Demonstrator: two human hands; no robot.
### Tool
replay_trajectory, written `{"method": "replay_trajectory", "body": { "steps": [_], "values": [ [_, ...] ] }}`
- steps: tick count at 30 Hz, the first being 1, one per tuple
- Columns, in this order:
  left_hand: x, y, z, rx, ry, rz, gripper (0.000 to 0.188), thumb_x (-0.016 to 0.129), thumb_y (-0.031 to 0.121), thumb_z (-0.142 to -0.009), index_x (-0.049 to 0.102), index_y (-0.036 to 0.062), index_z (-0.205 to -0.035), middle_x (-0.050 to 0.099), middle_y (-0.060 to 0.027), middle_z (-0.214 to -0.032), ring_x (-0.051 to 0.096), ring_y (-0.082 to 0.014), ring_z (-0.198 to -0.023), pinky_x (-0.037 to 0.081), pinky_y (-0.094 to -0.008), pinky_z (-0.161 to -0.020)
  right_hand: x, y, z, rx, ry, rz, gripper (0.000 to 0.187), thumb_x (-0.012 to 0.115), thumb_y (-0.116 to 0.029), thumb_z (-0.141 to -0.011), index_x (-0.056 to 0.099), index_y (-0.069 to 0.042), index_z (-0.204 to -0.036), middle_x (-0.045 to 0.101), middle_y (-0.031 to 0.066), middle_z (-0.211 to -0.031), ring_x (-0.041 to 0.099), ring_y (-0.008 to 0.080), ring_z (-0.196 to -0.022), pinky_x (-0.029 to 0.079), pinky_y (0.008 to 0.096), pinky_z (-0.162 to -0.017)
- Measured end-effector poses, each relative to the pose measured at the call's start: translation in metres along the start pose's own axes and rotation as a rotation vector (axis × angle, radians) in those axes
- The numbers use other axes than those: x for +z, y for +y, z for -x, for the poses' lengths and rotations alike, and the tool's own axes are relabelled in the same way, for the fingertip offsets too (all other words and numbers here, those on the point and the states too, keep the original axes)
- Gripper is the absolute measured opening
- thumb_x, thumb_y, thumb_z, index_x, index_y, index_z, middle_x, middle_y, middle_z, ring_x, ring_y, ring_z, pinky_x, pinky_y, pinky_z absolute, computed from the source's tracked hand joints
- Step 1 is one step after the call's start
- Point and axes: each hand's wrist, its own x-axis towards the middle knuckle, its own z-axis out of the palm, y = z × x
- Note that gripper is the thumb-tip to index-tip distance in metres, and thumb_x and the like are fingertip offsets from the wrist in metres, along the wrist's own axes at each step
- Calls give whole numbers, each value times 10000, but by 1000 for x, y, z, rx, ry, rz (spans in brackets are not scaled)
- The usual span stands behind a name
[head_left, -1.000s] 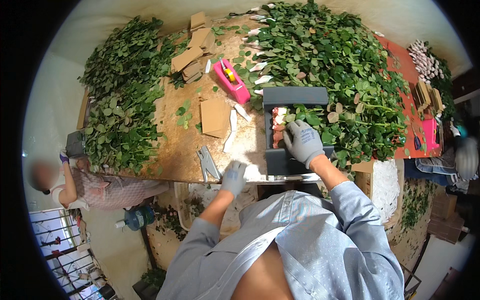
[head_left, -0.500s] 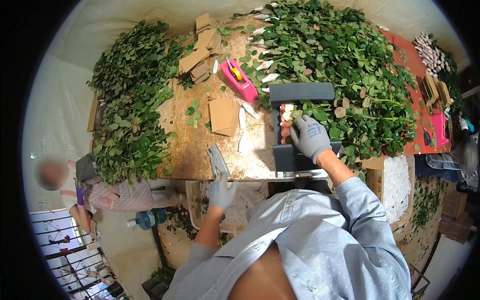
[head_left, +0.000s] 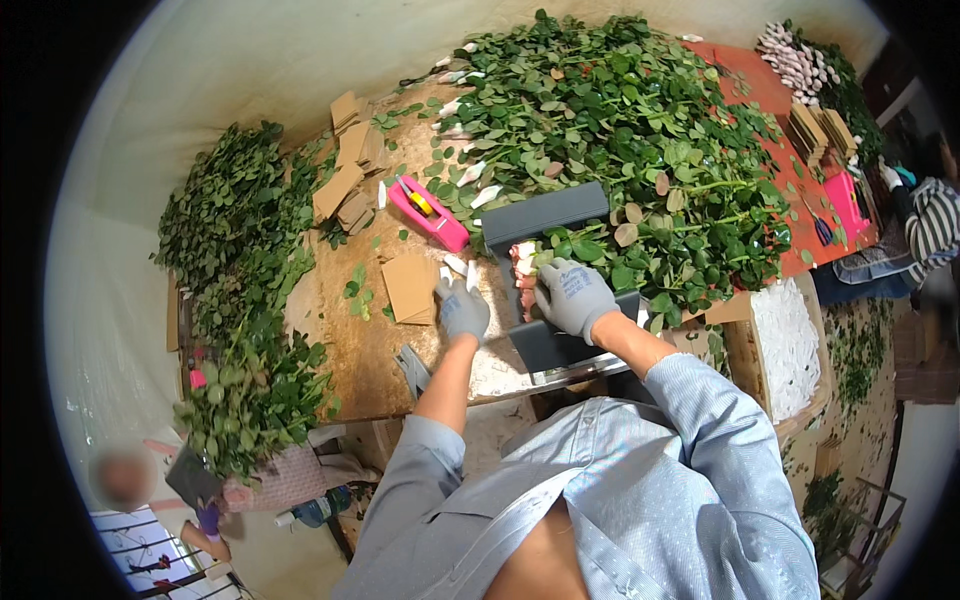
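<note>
My right hand [head_left: 578, 299], in a grey glove, curls over a few pink-and-cream roses [head_left: 522, 262]. These lie between the two raised sides of a dark grey padded holder [head_left: 545, 215], their leafy stems pointing right. My left hand [head_left: 463, 312], also gloved, reaches forward with fingers extended at the right edge of some flat brown cardboard pieces [head_left: 408, 290]. Small white sleeves [head_left: 458, 265] lie at its fingertips; whether it touches one is unclear. A grey metal stapler [head_left: 411, 370] rests on the table beside my left forearm.
A pink tape dispenser [head_left: 430, 215] stands beyond the cardboard. Leafy stems [head_left: 600, 110] with white-wrapped heads pile up at the back right, more greenery [head_left: 225, 210] at the left. A white-filled crate [head_left: 790, 335] stands at right. Other people work at both sides.
My left hand has left the stapler near the table edge and moved forward to the cardboard and white sleeves. My right hand stays on the roses. The view has shifted.
</note>
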Motion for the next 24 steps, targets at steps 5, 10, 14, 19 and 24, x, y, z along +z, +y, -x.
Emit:
{"method": "replay_trajectory", "body": {
  "steps": [5, 10, 14, 19, 24],
  "values": [
    [10, 13, -34, -282, -109, 38, 406, 605, 286, -956, 649, 20, -1260, 476, -313, -1380, 588, -488, -1170, 481, -494, -1018, -1, -3, 2, 0, 4, -39, 216, 609, -265, -944, 661, -57, -968, 660, 171, -1008, 653, 379, -967, 532, 476, -841],
    [19, 18, -46, -285, -230, -147, 452, 621, 359, -934, 642, 35, -1248, 534, -277, -1327, 643, -449, -1105, 520, -512, -948, -5, 0, 0, 22, -52, -20, 268, 581, -315, -961, 667, -75, -1046, 672, 176, -1081, 667, 368, -1014, 531, 466, -883],
    [33, 0, -48, -160, -228, -173, 436, 638, 329, -909, 630, 33, -1229, 624, -279, -1207, 658, -440, -1081, 525, -522, -932, -3, -1, -1, 4, -55, -21, 261, 586, -314, -959, 667, -81, -1043, 672, 178, -1073, 670, 371, -996, 535, 474, -865],
    [22, -6, -18, -58, -276, -134, 342, 674, 256, -839, 648, 10, -1076, 700, -270, -1030, 672, -458, -1015, 530, -538, -894, -2, 4, 0, -15, -20, -47, 236, 603, -287, -945, 646, -69, -1025, 657, 174, -1031, 650, 382, -989, 528, 482, -844],
    [-25, -29, 75, -36, -464, -35, 212, 705, 200, -777, 647, 11, -855, 696, -276, -951, 676, -463, -940, 533, -540, -849, 0, 4, 0, -13, -9, -47, 246, 598, -298, -953, 650, -75, -1042, 663, 174, -1047, 655, 378, -991, 528, 482, -852]
  ]
}}
